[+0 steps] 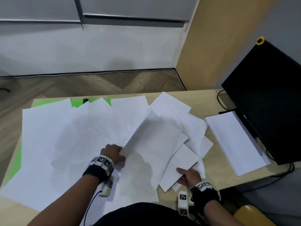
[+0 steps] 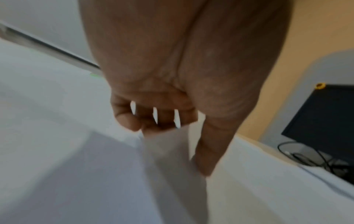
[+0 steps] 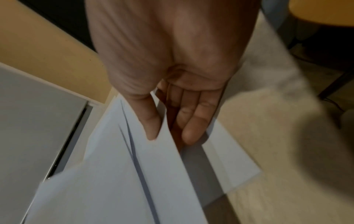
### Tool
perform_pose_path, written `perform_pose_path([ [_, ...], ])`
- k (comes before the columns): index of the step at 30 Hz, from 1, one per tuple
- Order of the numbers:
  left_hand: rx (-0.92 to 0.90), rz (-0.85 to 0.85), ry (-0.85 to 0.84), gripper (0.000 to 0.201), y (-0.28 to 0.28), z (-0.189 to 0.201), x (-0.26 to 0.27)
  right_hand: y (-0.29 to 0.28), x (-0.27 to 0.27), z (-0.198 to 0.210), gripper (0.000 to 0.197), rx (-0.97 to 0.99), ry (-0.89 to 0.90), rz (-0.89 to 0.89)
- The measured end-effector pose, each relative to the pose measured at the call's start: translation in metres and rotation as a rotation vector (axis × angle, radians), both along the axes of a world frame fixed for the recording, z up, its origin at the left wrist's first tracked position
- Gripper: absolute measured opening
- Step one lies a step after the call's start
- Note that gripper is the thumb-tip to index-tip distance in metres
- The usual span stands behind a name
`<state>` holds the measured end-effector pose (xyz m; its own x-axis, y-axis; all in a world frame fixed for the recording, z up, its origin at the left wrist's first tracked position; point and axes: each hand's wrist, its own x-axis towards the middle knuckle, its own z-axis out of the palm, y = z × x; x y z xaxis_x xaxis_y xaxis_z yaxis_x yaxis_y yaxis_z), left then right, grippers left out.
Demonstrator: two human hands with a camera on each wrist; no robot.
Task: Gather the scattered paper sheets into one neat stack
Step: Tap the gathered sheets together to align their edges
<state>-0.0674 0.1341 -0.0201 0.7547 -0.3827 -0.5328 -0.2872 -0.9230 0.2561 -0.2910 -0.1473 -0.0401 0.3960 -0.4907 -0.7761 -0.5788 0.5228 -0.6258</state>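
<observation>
Several white paper sheets [image 1: 65,136] lie scattered and overlapping across the wooden table [image 1: 210,98]. My left hand [image 1: 114,152] pinches the near corner of a lifted sheet [image 1: 151,136] at the middle; in the left wrist view the left hand [image 2: 168,144] has its thumb on one side of the lifted sheet [image 2: 172,159] and curled fingers on the other. My right hand [image 1: 187,176] holds a few gathered sheets [image 1: 177,168] at the near right, thumb on top and fingers beneath. The right wrist view shows the right hand [image 3: 168,133] gripping those gathered sheets [image 3: 118,174].
A neat stack of white paper [image 1: 236,141] lies at the right, next to a black monitor [image 1: 268,98] with cables [image 1: 221,101]. Green sheets [image 1: 91,101] peek out at the far edge and left side. Wood floor lies beyond the table.
</observation>
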Motion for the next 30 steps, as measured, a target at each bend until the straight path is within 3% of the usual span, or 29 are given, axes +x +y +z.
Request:
perform_pose_path([
  [2, -0.022, 0.013, -0.156, 0.046, -0.005, -0.001, 0.003, 0.003, -0.005, -0.001, 0.018, -0.001, 0.029, 0.024],
  [4, -0.119, 0.067, -0.182, 0.046, -0.011, -0.004, 0.006, 0.009, -0.006, 0.0, 0.024, 0.031, 0.04, 0.063],
  [8, -0.189, 0.066, -0.14, 0.044, -0.019, -0.017, 0.007, 0.009, -0.006, 0.006, 0.07, -0.033, -0.062, 0.002],
  [12, -0.109, 0.005, -0.158, 0.063, -0.02, -0.019, 0.004, -0.012, -0.004, 0.019, 0.047, -0.325, -0.05, -0.083],
  [16, -0.089, -0.008, -0.082, 0.077, -0.026, -0.011, -0.006, -0.02, -0.002, 0.018, 0.032, -0.42, 0.027, 0.138],
  [20, -0.143, -0.045, -0.002, 0.072, -0.029, -0.017, -0.027, -0.006, -0.005, 0.007, 0.054, -0.366, 0.212, 0.396],
  [23, -0.187, -0.012, 0.054, 0.055, -0.029, -0.019, -0.04, 0.003, -0.008, 0.007, 0.055, -0.26, 0.271, 0.478],
  [27, -0.177, -0.047, 0.058, 0.035, -0.026, -0.019, -0.048, -0.002, -0.006, 0.002, 0.061, -0.221, 0.2, 0.557],
  [30, -0.311, 0.133, 0.101, 0.031, -0.023, -0.022, -0.046, 0.001, 0.002, 0.005, 0.043, -0.332, 0.118, 0.601],
])
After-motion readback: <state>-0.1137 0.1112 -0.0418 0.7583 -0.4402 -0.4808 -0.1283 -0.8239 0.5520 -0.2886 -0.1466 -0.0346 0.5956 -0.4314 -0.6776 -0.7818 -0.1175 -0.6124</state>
